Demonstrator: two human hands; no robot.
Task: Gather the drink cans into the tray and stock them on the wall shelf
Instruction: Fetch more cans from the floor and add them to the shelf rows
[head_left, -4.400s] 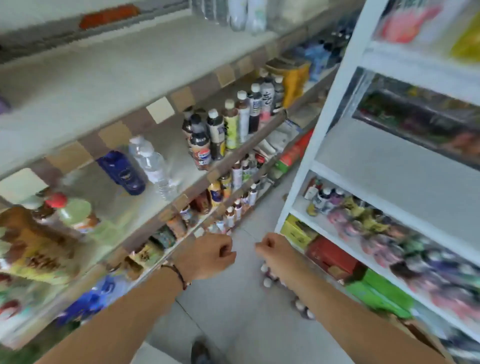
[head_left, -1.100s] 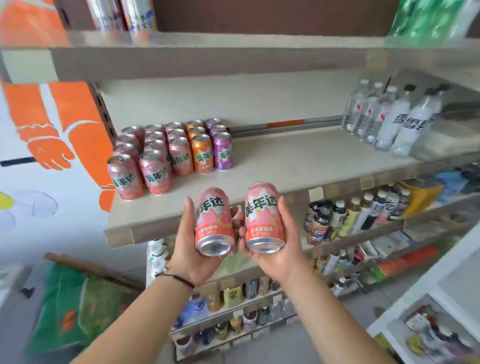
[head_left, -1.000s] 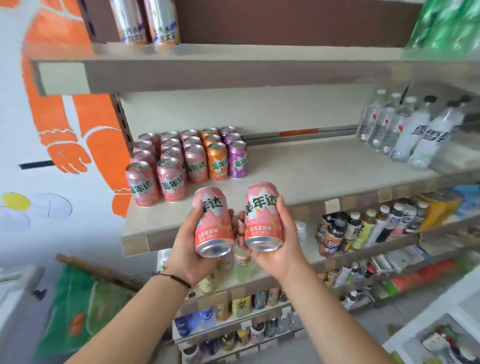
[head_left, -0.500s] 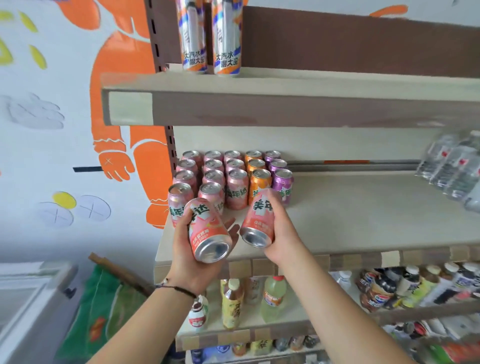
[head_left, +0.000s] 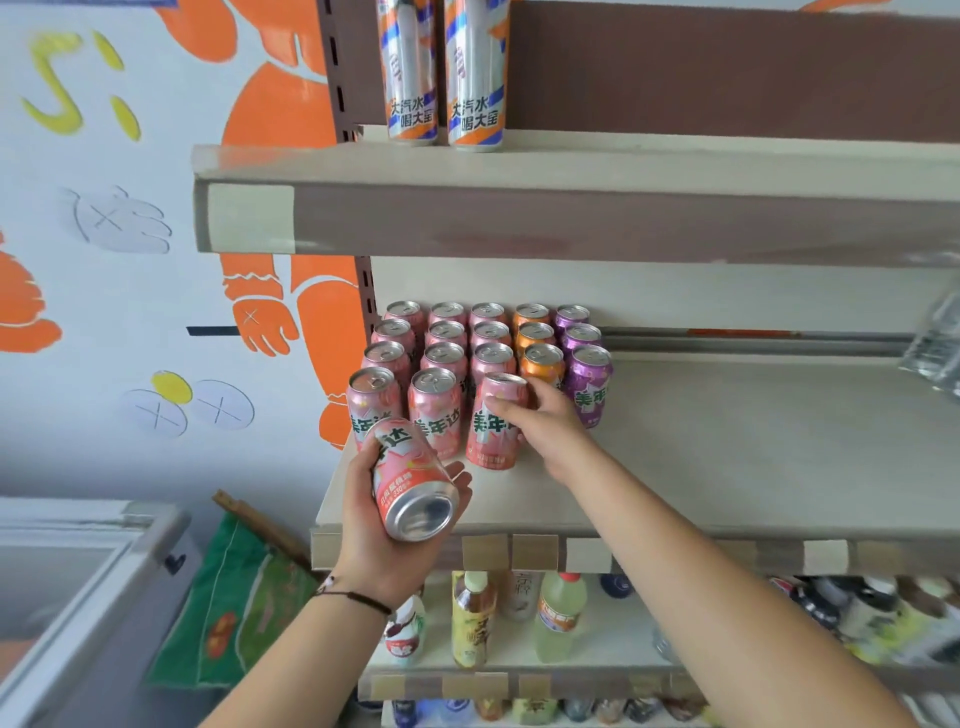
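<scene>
The left hand (head_left: 387, 525) grips a pink can (head_left: 410, 480), tilted base-out, below the wall shelf (head_left: 727, 457) edge, partly hiding the front row. Pink, orange and purple cans (head_left: 467, 353) stand in rows there. The right hand (head_left: 540, 415) grasps an upright pink can (head_left: 493, 421) on the shelf. Blurred bottles (head_left: 935, 343) are cut off at right.

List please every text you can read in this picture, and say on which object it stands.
"大汽水 喝大窑": on each of the two tall cans on the top shelf.
"美年达": on the pink can that the right hand sets on the shelf; partly visible on the neighbouring pink, purple cans.
"达", "330": on the tilted pink can in the left hand; its small print is blurred.
Bottle labels below: too blurred to read.
</scene>
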